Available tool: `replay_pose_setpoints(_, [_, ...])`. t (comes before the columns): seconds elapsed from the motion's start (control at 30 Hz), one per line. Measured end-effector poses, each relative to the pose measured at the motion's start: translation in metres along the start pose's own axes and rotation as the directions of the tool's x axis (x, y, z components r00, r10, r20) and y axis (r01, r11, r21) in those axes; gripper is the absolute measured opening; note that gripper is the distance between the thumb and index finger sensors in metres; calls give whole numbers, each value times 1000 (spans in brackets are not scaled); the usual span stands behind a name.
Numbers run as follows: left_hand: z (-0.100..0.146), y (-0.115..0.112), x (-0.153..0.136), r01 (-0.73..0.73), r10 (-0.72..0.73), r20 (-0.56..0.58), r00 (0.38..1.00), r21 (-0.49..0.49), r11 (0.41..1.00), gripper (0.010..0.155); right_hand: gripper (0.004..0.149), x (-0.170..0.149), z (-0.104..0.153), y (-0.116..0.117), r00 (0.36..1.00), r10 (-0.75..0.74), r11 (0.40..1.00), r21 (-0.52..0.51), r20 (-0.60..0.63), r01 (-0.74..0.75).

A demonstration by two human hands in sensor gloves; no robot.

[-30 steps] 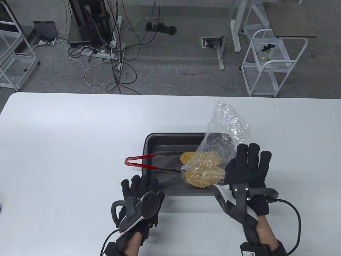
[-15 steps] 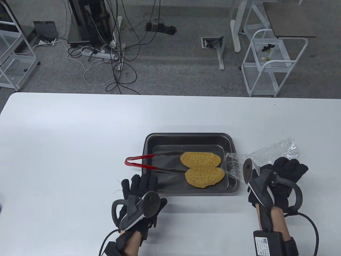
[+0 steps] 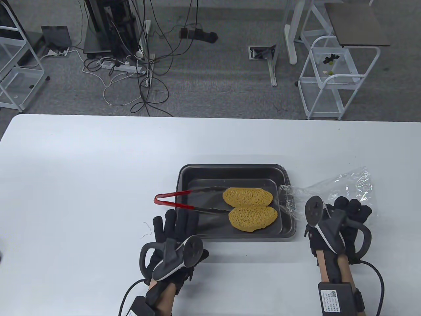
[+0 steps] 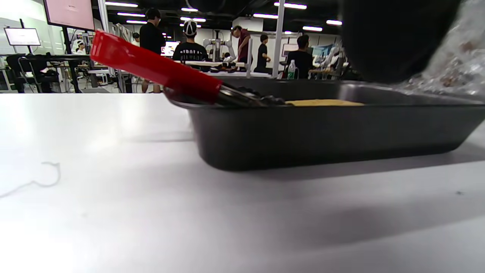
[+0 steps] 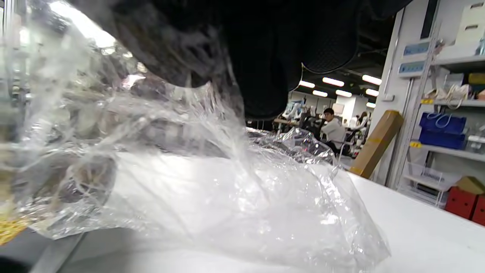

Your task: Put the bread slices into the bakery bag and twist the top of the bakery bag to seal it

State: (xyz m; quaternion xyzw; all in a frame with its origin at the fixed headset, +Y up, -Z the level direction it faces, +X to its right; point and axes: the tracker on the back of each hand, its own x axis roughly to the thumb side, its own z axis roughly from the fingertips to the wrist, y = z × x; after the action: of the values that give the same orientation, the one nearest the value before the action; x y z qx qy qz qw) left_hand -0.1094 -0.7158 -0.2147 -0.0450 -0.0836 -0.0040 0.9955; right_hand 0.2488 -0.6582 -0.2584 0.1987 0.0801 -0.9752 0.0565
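1. Your right hand (image 3: 342, 220) grips the clear bakery bag (image 3: 332, 192) at 3 o'clock of the tray (image 3: 230, 171).
2. Your left hand (image 3: 174, 237), fingers straight, holds nothing; tongs (image 3: 184, 200) lie at its 12.
3. Both bread slices (image 3: 250, 207) are in the tray, long axes 9-to-3, at 9 o'clock of the bag.

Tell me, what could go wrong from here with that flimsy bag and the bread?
The clear bag lies crumpled beside the tray under the right hand, so its mouth may prove hard to open. The tongs rest loosely on the tray rim, where the left hand could knock them off. Both bread slices might crumble if squeezed.
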Motion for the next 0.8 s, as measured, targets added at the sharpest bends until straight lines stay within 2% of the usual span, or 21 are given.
replay_pose_setpoints(0.17, [-39,13,1,109,-113,-26,993,-108,988,110,41,-4,0,-2,998,-58,998,9,4,58])
replay_pose_setpoints(0.37, [-92,25,-3,270,-285,-23,958,-253,929,112,41,-9,-2,-2,994,-107,994,20,3,107])
replay_pose_setpoints(0.5, [-118,20,-9,297,-320,-12,947,-337,893,111,41,-11,-3,-2,992,-123,992,23,3,123])
replay_pose_setpoints(0.6, [-132,11,-13,302,-311,22,950,-311,901,104,41,-14,-4,-1,991,-136,990,26,-1,136])
replay_pose_setpoints(0.7, [-141,3,-17,281,-304,-1,953,-378,882,103,41,-15,-5,-1,990,-140,990,27,-6,140])
replay_pose_setpoints(0.8, [-147,-5,-21,280,-306,-4,952,-387,879,104,41,-16,-5,-2,990,-138,990,25,-10,138])
